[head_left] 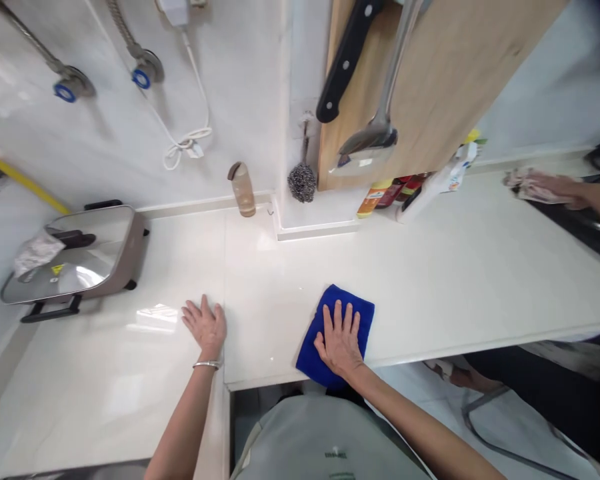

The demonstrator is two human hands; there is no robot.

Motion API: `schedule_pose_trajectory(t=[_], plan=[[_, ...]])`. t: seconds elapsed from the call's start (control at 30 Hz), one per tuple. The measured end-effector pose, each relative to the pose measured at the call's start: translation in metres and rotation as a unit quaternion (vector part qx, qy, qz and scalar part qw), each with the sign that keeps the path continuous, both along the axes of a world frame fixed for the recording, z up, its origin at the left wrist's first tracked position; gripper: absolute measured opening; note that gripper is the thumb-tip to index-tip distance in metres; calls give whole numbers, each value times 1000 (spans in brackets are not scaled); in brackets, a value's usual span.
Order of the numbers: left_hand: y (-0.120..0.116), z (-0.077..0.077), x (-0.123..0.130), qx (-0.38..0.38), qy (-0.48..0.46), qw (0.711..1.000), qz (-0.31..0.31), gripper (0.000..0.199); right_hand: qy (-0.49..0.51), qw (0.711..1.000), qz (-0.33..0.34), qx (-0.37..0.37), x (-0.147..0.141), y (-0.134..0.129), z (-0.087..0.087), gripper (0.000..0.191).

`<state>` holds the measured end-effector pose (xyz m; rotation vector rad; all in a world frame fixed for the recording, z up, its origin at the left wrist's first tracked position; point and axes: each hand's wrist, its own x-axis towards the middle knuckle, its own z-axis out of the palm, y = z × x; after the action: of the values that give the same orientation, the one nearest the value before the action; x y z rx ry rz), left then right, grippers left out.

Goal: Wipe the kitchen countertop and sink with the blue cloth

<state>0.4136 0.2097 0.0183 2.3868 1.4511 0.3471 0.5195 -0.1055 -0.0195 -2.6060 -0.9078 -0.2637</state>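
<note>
Blue cloth (312, 355) under a flat right hand (341, 341).
The cloth lies at the front edge of the white counter (260, 300), a corner reaching over it; the right palm rests on top, fingers extended, not clenched. The left hand (207, 327) is released, fingers spread on the counter, near the lidded pan (125, 257). Far right, another person's hand (563, 190) holds a patterned cloth (525, 185).

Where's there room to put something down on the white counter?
There's bare counter right of the blue cloth, between the cloth and the left hand, and between that hand and the electric skillet. It's crowded by the bottles under the wooden board, and far right, where another person's hand holds a rag.
</note>
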Motion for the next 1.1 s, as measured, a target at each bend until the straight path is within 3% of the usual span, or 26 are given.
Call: schedule_pose_trajectory(t=[0.27, 0.37, 0.43, 0.5, 0.57, 0.7, 0.77, 0.9, 1.1], plan=[[4, 0, -47, -109, -159, 980, -37, 56, 49, 994, 98, 5, -50, 97, 6, 83], [-19, 5, -55, -124, -212, 963, -108, 54, 50, 989, 141, 5, -67, 130, 7, 84], [-44, 9, -50, -128, -233, 948, -176, 53, 54, 981, 185, 25, -65, 139, 5, 75], [-71, 10, -41, -119, -244, 928, -254, 53, 64, 970, 221, 76, -49, 129, 2, 56], [-96, 7, -29, -85, -231, 914, -322, 53, 72, 964, 216, 135, -22, 99, -2, 44], [-135, -13, -14, 1, -129, 913, -387, 59, 42, 975, 129, 175, 37, 7, -12, 43], [-146, -22, -12, 26, -98, 914, -393, 69, 4, 984, 103, 148, 54, -34, -23, 45], [-143, -25, -21, 36, -86, 909, -406, 72, -40, 988, 108, 98, 57, -76, -50, 56], [-100, -10, -74, 21, -55, 919, -389, 60, -52, 988, 115, 87, 50, -78, -64, 63]])
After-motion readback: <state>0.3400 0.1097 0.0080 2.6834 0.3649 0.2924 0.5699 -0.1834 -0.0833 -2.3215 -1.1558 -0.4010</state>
